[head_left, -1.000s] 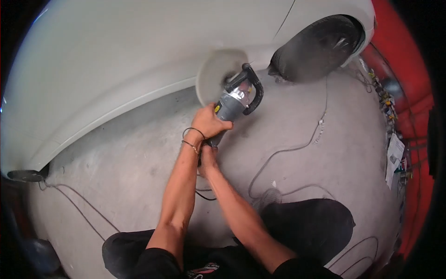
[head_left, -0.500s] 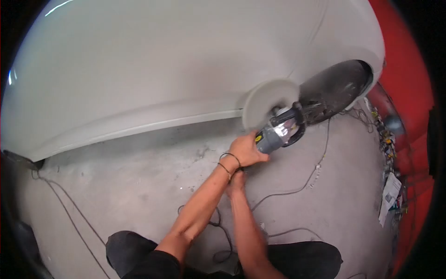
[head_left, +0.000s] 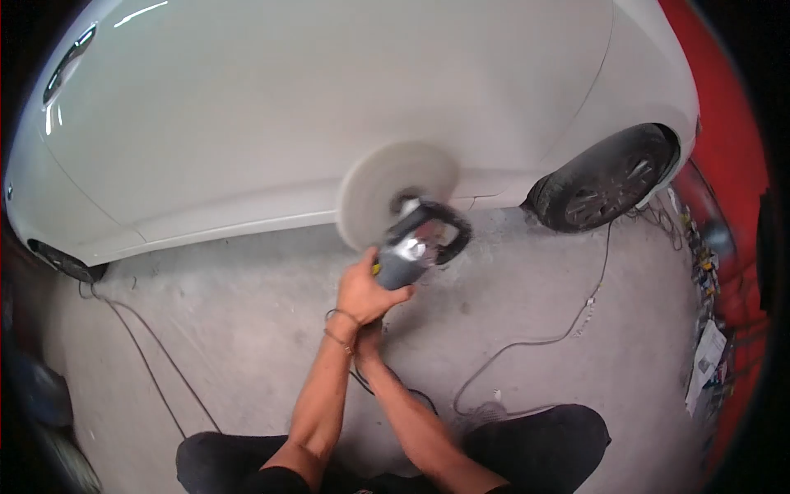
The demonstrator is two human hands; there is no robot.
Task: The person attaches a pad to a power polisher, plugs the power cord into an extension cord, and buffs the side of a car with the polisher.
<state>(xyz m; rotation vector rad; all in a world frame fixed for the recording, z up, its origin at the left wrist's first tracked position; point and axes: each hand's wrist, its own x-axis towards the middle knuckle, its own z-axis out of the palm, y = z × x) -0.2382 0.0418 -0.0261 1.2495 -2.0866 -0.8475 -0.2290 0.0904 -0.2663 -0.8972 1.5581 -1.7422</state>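
Observation:
My left hand [head_left: 368, 292] is wrapped round the grey body of a power polisher [head_left: 403, 262], its thumb on the right side. Just below and behind it, my right hand [head_left: 369, 342] closes on the rear end of the same polisher, partly hidden by the left wrist. The round white pad [head_left: 374, 185] at the tool's head looks blurred and lies against the lower side of a white car [head_left: 288, 107]. A black loop handle [head_left: 453, 226] sticks out at the polisher's head, with neither hand on it.
A dark wheel [head_left: 613, 185] is at the right and another [head_left: 66, 259] at the far left. Cables run over the grey floor [head_left: 247, 329]. Paper [head_left: 708, 358] and small items line the right edge, beside a red surface [head_left: 741, 206]. My bent knees flank my arms.
The polisher and both hands first went right toward the wheel, then back left along the car's lower side. The view has shifted, and a door handle now shows at upper left.

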